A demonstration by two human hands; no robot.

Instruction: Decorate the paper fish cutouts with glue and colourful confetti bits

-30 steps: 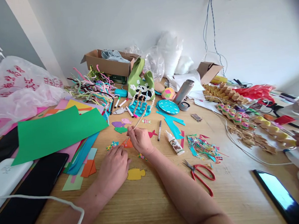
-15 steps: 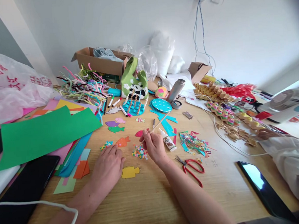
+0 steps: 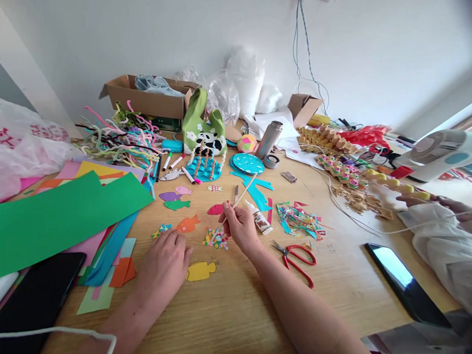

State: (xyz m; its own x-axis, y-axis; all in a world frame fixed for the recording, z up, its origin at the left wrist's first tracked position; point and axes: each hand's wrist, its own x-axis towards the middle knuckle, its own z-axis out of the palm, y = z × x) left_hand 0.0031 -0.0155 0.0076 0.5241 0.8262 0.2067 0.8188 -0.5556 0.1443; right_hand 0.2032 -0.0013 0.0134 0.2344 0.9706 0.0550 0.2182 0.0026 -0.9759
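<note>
My right hand (image 3: 239,226) pinches a thin wooden stick (image 3: 245,189), its lower end over a pile of small coloured paper dots (image 3: 215,240). Resting on the table, my left hand (image 3: 169,260) has its fingertips at a fish covered in coloured dots (image 3: 161,231). Its fingers lie close together, and what is under them is hidden. An orange paper fish (image 3: 188,224) is just beyond them, and a yellow one (image 3: 201,271) lies to their right. A red fish (image 3: 215,209) is beyond the dots. The white glue bottle (image 3: 260,220) lies right of my right hand.
Red-handled scissors (image 3: 298,259) and paper scraps (image 3: 299,220) lie to the right, with a phone (image 3: 407,283) farther out. Green paper sheets (image 3: 64,216) cover the left. A co-worker's hands (image 3: 427,202) are at the right edge, near a white fan (image 3: 440,154).
The view has shifted, so the table items appear slightly farther left. Both hands keep nearly the same places, with the stick still in my right hand. More of the co-worker's hands shows at the right.
</note>
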